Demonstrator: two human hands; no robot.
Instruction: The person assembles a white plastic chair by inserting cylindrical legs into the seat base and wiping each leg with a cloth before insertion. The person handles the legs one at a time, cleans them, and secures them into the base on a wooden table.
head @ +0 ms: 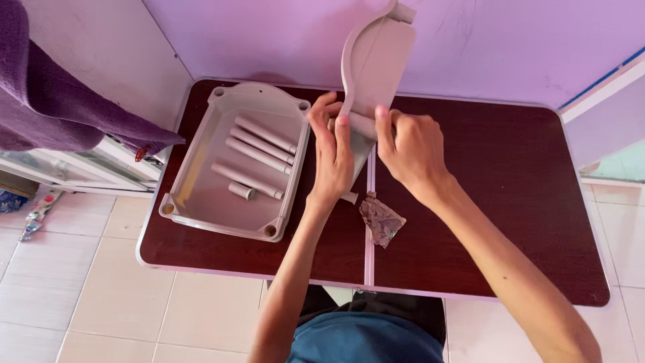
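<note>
While both hands close on it, the grey panel (376,64) stands tilted on the table (510,195), just right of the tray (201,202). The left hand (334,158) has its fingers curled shut about the panel's curved left edge, thumb on the near side; the right hand (411,151) pinches a short tube (361,123) at the panel's lower part, fingers folded tight around it. Left of the panel the tray lies flat with several loose tubes (259,151) inside, near the table's left edge. A crumpled wrapper (381,220) lies just below the panel's foot, touching neither hand. Right of the panel the dark tabletop runs open to its far edge; behind the panel the wall stands close. Purple cloth (60,101) hangs well left of the tray. The panel's lower end is hidden behind the hands, so how the tube meets it cannot be made out, and its top peg nearly reaches the frame's edge.
</note>
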